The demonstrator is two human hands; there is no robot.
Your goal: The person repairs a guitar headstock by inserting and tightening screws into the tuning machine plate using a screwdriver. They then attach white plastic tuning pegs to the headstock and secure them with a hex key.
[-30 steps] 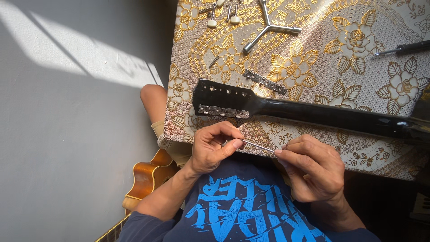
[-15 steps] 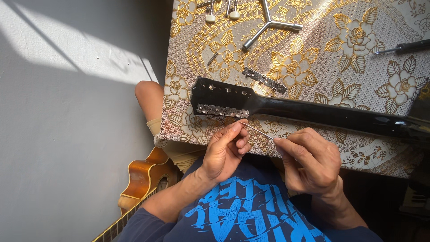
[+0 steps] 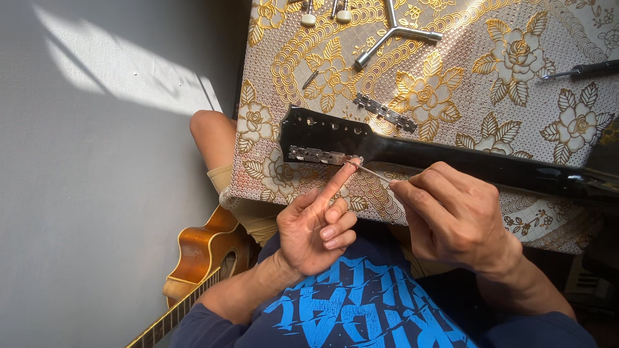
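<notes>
1. Left hand (image 3: 316,229) at lower centre of the frame: forefinger now stretched up, tip pressed to the metal tuner plate (image 3: 319,154) on the near edge of the black guitar headstock (image 3: 325,134); other fingers loosely curled, nothing clamped. Half a second ago, thumb and forefinger pinched together lower down, short of the plate.
2. Right hand (image 3: 454,216) right of centre: thumb and forefinger pinched on a thin metal pin (image 3: 374,173), its far tip now up at the plate, just beside the left fingertip.
3. Headstock and neck lying where they did, across the gold floral tablecloth (image 3: 451,77), centre of the frame.
4. Unmoved in the upper frame: second tuner strip (image 3: 385,113), three-armed wrench (image 3: 394,35), screwdriver (image 3: 583,69) at the right edge.
5. Brown guitar (image 3: 203,258) at lower left, less of it showing than before.
</notes>
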